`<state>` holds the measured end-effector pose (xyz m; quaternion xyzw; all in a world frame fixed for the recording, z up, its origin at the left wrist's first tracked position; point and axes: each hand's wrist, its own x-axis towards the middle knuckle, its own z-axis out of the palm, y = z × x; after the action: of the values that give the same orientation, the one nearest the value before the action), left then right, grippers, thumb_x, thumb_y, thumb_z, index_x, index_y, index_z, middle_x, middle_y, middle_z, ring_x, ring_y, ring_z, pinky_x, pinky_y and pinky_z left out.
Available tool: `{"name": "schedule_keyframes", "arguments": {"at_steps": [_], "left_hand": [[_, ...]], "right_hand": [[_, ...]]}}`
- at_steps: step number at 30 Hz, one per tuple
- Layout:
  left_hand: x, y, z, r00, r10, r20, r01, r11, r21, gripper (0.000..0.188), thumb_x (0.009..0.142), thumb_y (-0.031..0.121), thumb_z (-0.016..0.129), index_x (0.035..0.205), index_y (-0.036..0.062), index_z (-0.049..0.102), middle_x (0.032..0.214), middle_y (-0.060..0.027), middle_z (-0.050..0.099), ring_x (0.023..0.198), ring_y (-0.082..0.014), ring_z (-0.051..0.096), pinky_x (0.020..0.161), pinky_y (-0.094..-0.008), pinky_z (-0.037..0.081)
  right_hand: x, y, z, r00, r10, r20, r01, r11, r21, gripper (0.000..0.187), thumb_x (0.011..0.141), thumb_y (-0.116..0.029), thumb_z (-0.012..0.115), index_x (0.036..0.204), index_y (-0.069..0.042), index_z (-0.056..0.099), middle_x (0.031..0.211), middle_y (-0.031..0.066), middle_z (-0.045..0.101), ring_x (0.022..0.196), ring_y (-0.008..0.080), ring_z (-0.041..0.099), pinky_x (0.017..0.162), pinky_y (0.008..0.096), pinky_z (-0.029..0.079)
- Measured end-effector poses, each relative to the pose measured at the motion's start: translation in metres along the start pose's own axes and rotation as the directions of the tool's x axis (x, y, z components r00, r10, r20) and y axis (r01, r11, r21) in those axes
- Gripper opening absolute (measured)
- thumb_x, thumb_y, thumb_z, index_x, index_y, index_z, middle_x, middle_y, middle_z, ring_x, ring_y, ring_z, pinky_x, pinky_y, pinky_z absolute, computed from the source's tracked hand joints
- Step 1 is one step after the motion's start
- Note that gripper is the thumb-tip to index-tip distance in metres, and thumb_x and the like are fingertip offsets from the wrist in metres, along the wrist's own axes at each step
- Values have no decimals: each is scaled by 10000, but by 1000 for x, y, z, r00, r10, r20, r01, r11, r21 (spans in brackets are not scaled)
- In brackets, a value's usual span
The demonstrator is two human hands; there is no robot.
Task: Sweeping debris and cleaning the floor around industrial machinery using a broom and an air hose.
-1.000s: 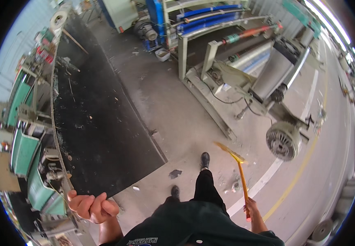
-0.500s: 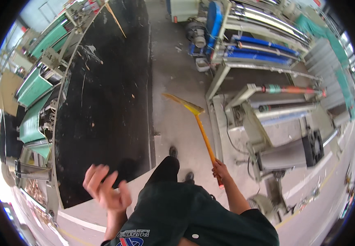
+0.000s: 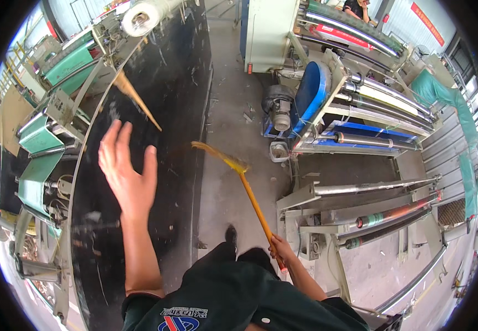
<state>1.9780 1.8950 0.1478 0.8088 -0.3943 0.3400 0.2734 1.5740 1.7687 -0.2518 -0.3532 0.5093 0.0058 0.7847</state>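
My right hand is wrapped round the lower end of a broom's yellow-orange handle. The broom slants up and away from it, its straw bristles pointing left above the grey floor. My left hand is raised over a long black surface with its fingers spread and nothing in them. A tapering tan, stick-like thing lies on that surface, just beyond my left fingertips and apart from them.
A pale roll rests at the far end of the black surface. Machines with green belts line the left. On the right stand a motor, a blue guard and roller frames. Another person is far off at the upper right.
My left hand has reached forward and up over the black surface, its fingers spreading. The broom has swung slightly left with my right hand. The view has moved forward along the aisle.
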Motion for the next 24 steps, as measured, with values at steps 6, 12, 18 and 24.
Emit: {"name": "schedule_keyframes", "arguments": {"at_steps": [6,12,18,24], "left_hand": [[130,-76,117,996,-54,-75,76,941,329,578,900,248,727,1416,58,549,1487,-137,511,1386,-381,446,1140,-524,345],[153,-129,214,983,-182,-35,150,672,725,637,916,285,686,1496,107,492,1560,-97,472,1401,-316,463,1142,-495,357],[235,-64,269,931,75,-358,156,805,572,344,1007,318,647,900,-2,717,1060,-157,669,968,-315,632,886,-460,489],[306,-86,439,996,-86,-19,87,990,110,349,944,48,645,1277,-50,617,1403,-242,541,1312,-418,502,1086,-552,401]], "right_hand": [[97,-213,32,999,-24,39,26,999,-43,495,1077,-305,509,1556,-214,423,731,39,524,499,124,481,444,268,425],[239,-410,16,975,-221,-6,210,934,-291,431,1040,-286,565,1445,-140,546,701,-6,514,525,117,492,448,290,427],[339,-580,40,958,-284,-39,230,843,-486,558,1037,-332,576,1559,-199,432,723,13,564,524,114,527,465,279,460],[431,-683,82,900,-376,-220,304,904,-300,579,1032,-362,595,1569,-235,420,703,9,553,505,109,507,435,282,434]]}}
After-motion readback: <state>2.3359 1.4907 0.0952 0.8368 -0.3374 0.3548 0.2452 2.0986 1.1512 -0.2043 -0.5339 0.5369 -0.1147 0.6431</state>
